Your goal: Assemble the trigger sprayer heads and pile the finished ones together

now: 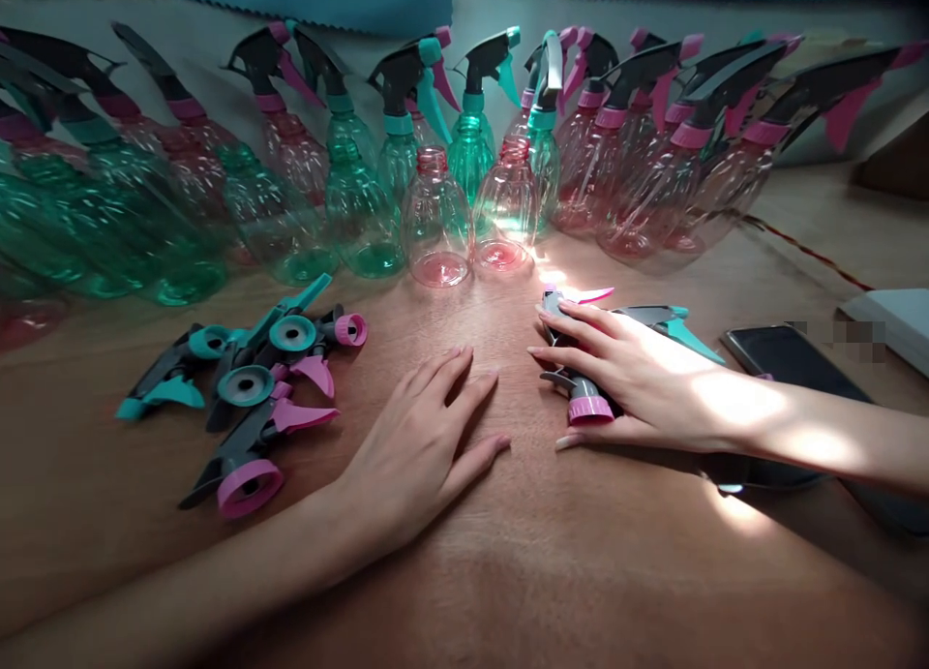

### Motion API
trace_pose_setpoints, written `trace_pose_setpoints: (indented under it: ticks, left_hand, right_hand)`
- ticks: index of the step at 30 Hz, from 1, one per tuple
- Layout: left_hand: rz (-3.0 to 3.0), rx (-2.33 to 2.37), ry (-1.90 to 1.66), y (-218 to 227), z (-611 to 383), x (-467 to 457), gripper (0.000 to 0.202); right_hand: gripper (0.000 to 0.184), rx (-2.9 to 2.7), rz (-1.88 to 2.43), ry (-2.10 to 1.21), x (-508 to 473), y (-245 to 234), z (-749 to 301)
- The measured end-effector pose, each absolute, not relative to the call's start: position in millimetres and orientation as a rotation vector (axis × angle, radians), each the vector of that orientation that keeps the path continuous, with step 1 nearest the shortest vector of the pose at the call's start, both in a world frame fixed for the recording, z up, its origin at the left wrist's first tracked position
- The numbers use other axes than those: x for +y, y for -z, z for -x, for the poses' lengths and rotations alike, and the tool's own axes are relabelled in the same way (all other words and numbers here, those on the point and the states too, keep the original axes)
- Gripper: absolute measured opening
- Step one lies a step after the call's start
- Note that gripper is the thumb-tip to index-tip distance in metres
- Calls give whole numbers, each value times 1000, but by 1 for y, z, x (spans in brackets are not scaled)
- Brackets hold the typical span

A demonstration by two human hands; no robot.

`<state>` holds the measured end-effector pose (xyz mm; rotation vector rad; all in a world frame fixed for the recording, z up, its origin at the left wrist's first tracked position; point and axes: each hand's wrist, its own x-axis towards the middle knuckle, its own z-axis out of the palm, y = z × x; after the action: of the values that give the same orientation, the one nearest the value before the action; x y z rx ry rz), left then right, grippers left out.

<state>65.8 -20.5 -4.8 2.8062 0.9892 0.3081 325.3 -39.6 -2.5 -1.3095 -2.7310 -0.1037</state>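
Observation:
My left hand (425, 427) lies flat on the wooden table, fingers stretched out, with nothing in it. To its left is a loose group of several grey trigger spray heads (247, 446) with pink or teal collars and triggers. My right hand (631, 374) is spread palm down over a grey spray head with a pink collar (590, 410); its fingers rest across the top without wrapping round it. Partly behind that hand lies a spray head with a teal trigger (689, 338). Between and beyond the hands stand two clear pink bottles (437, 219) without heads.
Green bottles without heads (280, 214) stand at the back left. Rows of bottles with spray heads fitted (645, 185) line the wall. A dark phone (791, 354), a white box (892, 316) and a twisted cord (805, 250) are at the right.

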Motion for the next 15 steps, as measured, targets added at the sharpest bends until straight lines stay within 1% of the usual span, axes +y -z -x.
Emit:
trace_pose_setpoints:
  ticks: [5, 15]
  left_hand:
    - [-2813, 985, -311, 6, -55, -21, 49]
    - [-2843, 950, -362, 6, -42, -30, 44]
  right_hand:
    - [80, -2795, 1299, 156, -37, 3, -324]
    - [83, -2794, 1286, 187, -34, 1, -302]
